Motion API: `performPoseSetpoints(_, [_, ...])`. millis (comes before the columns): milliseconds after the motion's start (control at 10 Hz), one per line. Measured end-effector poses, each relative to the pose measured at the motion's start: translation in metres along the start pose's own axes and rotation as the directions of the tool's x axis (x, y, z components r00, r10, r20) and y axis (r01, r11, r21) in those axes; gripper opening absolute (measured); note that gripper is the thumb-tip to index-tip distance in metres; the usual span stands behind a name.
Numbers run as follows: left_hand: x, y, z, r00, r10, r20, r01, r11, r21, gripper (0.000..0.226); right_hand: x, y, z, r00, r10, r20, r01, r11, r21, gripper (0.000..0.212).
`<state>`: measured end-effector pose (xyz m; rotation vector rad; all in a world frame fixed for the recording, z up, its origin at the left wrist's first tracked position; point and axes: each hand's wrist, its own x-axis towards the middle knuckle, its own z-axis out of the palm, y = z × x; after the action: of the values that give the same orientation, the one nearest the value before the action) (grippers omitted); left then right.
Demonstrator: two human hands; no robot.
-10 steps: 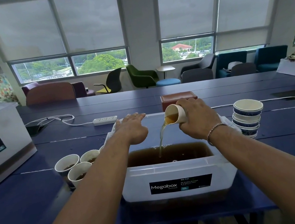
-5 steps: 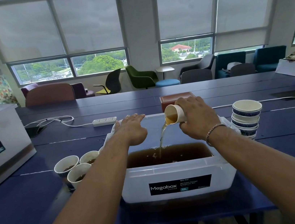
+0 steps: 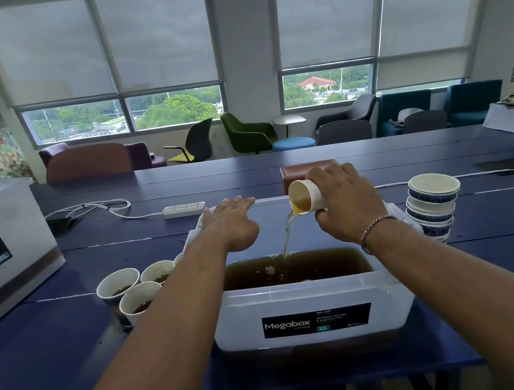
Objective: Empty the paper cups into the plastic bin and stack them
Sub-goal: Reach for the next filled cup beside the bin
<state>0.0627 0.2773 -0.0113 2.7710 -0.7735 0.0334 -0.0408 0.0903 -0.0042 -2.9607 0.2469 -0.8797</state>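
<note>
Right hand (image 3: 346,205) gripped tilted paper cup (image 3: 305,194) over plastic bin (image 3: 312,296), left hand (image 3: 234,227) open-fingered; faster tipping could splash liquid

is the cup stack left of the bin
No, the cup stack stands on the right side of the plastic bin.

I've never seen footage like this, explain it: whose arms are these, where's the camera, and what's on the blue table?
No machine here: these are a person's bare arms, filmed by a wide-angle camera worn on their head, looking forward and down. The right hand grips a tilted paper cup, pouring brown liquid into the plastic bin. The left hand is open over the bin's far left corner. Left of the bin stand cups with liquid; right of it, a stack of empty cups.
</note>
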Motion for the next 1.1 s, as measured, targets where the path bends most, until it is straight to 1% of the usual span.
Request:
performPoseSetpoints(300, [0.001, -0.001, 0.000, 1.000, 0.002, 0.002, -0.002, 1.000, 0.009, 0.062, 0.001, -0.002, 0.000, 0.994, -0.072, -0.087, 0.066, 0.995, -0.076, 0.067])
performPoseSetpoints(400, [0.001, -0.002, 0.000, 1.000, 0.004, 0.005, -0.004, 1.000, 0.004, 0.062, 0.002, -0.003, 0.000, 0.982, -0.118, -0.144, 0.105, 0.990, -0.095, 0.065])
performPoseSetpoints(500, [0.001, -0.002, 0.000, 1.000, 0.006, 0.006, -0.006, 1.000, 0.006, 0.062, 0.003, -0.004, -0.002, 0.971, -0.153, -0.183, 0.132, 0.984, -0.120, 0.068])
performPoseSetpoints(600, [0.000, -0.001, 0.000, 1.000, 0.008, 0.008, -0.008, 1.000, 0.011, 0.061, 0.004, -0.005, -0.003, 0.963, -0.186, -0.195, 0.159, 0.977, -0.144, 0.077])
performPoseSetpoints(700, [0.000, -0.001, -0.001, 1.000, 0.005, 0.008, -0.005, 1.000, -0.004, 0.061, 0.006, -0.007, -0.003, 0.943, -0.231, -0.239, 0.191, 0.965, -0.177, 0.076])
performPoseSetpoints(800, [0.001, -0.001, 0.000, 1.000, 0.005, 0.008, -0.005, 1.000, -0.009, 0.061, 0.007, -0.010, -0.005, 0.934, -0.255, -0.250, 0.199, 0.953, -0.228, 0.075])
performPoseSetpoints(900, [0.005, 0.001, 0.001, 0.999, -0.030, -0.017, 0.029, 0.998, -0.052, 0.053, 0.002, -0.012, -0.006, 0.973, -0.203, -0.112, 0.172, 0.955, -0.240, 0.068])
performPoseSetpoints(1000, [0.011, 0.016, -0.007, 0.990, -0.039, -0.135, 0.017, 0.987, -0.160, 0.039, -0.003, -0.007, -0.010, 0.997, 0.023, 0.074, -0.023, 1.000, -0.008, 0.063])
performPoseSetpoints(1100, [0.013, 0.057, -0.024, 0.987, 0.044, -0.157, -0.111, 0.885, -0.452, 0.035, 0.001, 0.006, -0.024, 0.991, 0.132, 0.031, -0.135, 0.978, 0.159, 0.063])
